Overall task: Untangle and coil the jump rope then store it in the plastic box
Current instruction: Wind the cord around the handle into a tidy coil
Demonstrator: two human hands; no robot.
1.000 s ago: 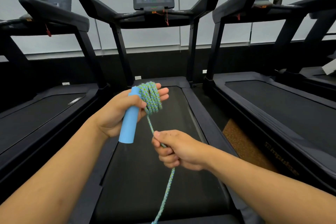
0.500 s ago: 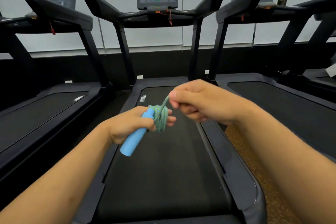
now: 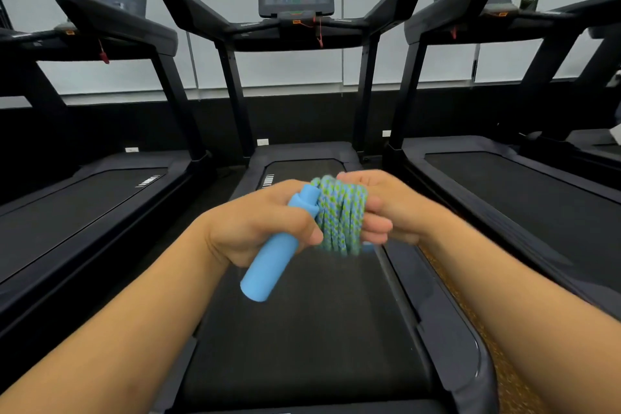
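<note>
— Holding what, at frame centre?
— My left hand (image 3: 258,228) grips the blue handle (image 3: 268,265), tilted down-left. The rope (image 3: 339,215) sits coiled just right of it.
— And the other grip?
— My right hand (image 3: 379,208) has its fingers curled against the coil, over the treadmill (image 3: 302,329).

Treadmill rails (image 3: 433,282) flanking open belt (image 3: 302,329)

Even, soft daylight from pale back windows, dim dark foreground, wide-angle bending at edges, slight motion blur
</note>
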